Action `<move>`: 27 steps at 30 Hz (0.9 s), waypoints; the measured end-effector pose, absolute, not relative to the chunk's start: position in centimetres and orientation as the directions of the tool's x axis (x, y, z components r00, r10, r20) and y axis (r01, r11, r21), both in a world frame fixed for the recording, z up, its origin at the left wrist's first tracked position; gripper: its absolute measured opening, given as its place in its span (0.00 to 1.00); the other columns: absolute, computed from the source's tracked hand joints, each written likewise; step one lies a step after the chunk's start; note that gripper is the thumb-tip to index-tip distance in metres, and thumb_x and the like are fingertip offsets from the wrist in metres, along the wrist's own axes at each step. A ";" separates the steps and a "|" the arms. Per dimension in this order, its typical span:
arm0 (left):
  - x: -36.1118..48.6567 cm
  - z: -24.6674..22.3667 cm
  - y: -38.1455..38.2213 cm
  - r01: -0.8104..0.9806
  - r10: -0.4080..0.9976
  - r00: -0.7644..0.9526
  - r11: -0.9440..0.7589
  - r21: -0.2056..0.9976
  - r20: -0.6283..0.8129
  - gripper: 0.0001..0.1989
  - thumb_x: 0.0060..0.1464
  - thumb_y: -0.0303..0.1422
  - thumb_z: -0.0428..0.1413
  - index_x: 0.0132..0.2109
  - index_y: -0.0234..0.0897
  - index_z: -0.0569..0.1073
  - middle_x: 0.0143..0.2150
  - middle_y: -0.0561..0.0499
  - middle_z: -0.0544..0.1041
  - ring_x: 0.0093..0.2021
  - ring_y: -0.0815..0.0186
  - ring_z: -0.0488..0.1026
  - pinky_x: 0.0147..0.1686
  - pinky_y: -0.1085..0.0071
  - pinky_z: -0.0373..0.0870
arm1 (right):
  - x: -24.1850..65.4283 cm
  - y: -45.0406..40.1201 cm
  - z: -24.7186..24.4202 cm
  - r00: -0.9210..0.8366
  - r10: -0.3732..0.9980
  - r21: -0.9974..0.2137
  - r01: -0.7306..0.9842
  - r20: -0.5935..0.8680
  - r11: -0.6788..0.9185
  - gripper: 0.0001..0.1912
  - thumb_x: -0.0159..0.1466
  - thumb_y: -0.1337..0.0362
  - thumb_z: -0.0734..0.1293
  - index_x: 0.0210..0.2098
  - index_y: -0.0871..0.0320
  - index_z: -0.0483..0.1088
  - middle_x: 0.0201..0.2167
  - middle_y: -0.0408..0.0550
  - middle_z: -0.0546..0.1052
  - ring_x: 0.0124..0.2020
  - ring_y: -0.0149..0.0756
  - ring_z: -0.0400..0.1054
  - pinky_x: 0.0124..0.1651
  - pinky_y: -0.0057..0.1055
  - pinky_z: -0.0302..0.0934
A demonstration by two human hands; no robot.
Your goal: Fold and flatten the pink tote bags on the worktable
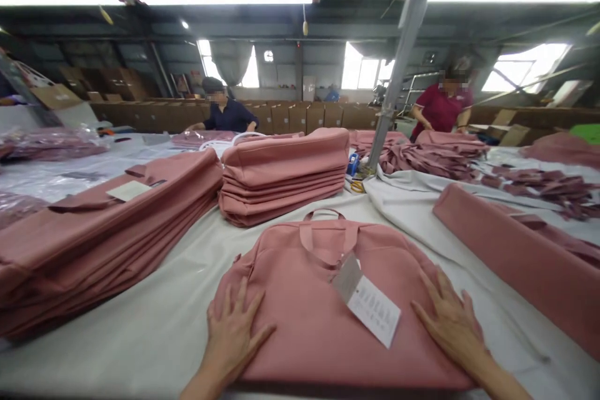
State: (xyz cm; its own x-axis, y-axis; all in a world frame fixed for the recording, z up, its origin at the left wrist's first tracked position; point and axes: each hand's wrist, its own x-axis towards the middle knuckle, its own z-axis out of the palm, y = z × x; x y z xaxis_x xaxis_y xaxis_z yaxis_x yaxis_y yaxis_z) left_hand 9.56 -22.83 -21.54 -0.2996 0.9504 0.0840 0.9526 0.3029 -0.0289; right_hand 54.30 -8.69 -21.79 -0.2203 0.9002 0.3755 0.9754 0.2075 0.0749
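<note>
A pink bag [309,331] lies flat on the pale cloth of the table, its two short handles at the far side. Spread on its left edge is my left hand [234,328], fingers apart and holding nothing. My right hand [447,319] rests likewise on the bag's right side with fingers stretched out. An unfolded white tag [375,310] hangs from the handles and lies across the bag's front, between my hands.
Pink bags are stacked at the left [117,231] and beyond the bag [285,162]. Another pink piece [520,256] lies right. A metal post [398,69] rises behind blue tape [353,164]. Two people [229,114] [443,106] stand across the table.
</note>
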 end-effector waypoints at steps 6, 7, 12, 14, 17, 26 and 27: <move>7.7 -21.1 -23.6 0.787 0.815 -0.577 0.537 0.304 0.057 0.41 0.56 0.54 0.46 0.69 0.40 0.43 0.60 0.33 0.61 0.50 0.44 0.70 0.45 0.51 0.68 | 56.9 -7.9 -19.5 0.135 0.991 -0.194 0.972 0.002 -0.132 0.47 0.61 0.36 0.50 0.67 0.63 0.44 0.45 0.63 0.72 0.44 0.57 0.70 0.47 0.47 0.61; 7.5 -21.1 -23.8 0.773 0.818 -0.576 0.537 0.337 0.016 0.41 0.56 0.54 0.46 0.69 0.41 0.43 0.56 0.36 0.65 0.46 0.48 0.73 0.44 0.54 0.69 | 57.1 -8.2 -19.5 0.127 0.992 -0.179 0.976 -0.002 -0.125 0.45 0.62 0.36 0.50 0.67 0.62 0.45 0.42 0.61 0.72 0.42 0.57 0.70 0.46 0.47 0.61; 8.1 -21.2 -24.1 0.803 0.824 -0.567 0.552 0.224 0.000 0.38 0.58 0.53 0.44 0.68 0.37 0.46 0.53 0.34 0.65 0.45 0.49 0.73 0.43 0.55 0.70 | 56.7 -9.9 -19.5 0.073 0.984 -0.154 0.987 0.160 -0.048 0.42 0.62 0.39 0.49 0.64 0.63 0.53 0.44 0.65 0.72 0.43 0.61 0.68 0.45 0.54 0.61; 9.1 -20.6 -23.7 0.833 0.830 -0.553 0.552 0.035 0.075 0.36 0.58 0.50 0.48 0.67 0.37 0.53 0.62 0.29 0.58 0.55 0.41 0.67 0.50 0.46 0.64 | 54.9 -9.5 -18.6 -0.067 0.941 -0.122 0.986 0.331 0.113 0.40 0.63 0.42 0.49 0.63 0.65 0.55 0.53 0.68 0.67 0.54 0.64 0.62 0.52 0.58 0.55; 10.7 -19.4 -22.6 0.865 0.879 -0.446 0.471 -0.172 0.167 0.29 0.60 0.41 0.48 0.66 0.36 0.57 0.69 0.33 0.49 0.67 0.40 0.48 0.60 0.38 0.46 | 49.5 -7.9 -16.2 -0.492 0.757 -0.078 0.815 0.430 0.574 0.31 0.67 0.49 0.52 0.62 0.62 0.57 0.62 0.60 0.61 0.65 0.53 0.49 0.63 0.54 0.44; 15.6 -18.5 -21.5 0.958 0.937 -0.279 0.286 0.003 -0.209 0.30 0.58 0.48 0.48 0.66 0.52 0.55 0.70 0.47 0.50 0.69 0.40 0.39 0.59 0.33 0.43 | 36.9 -10.0 -15.9 -0.686 0.718 -0.374 0.700 -0.116 0.608 0.36 0.59 0.42 0.63 0.59 0.57 0.62 0.57 0.61 0.66 0.59 0.59 0.57 0.60 0.59 0.50; 15.8 -18.5 -21.1 0.973 0.948 -0.216 0.230 0.031 -0.231 0.28 0.58 0.47 0.50 0.64 0.56 0.57 0.69 0.49 0.54 0.68 0.41 0.43 0.59 0.33 0.45 | 36.8 -10.3 -17.0 -0.702 0.706 -0.409 0.674 -0.094 0.616 0.39 0.59 0.39 0.63 0.60 0.58 0.61 0.57 0.63 0.65 0.60 0.62 0.55 0.60 0.60 0.50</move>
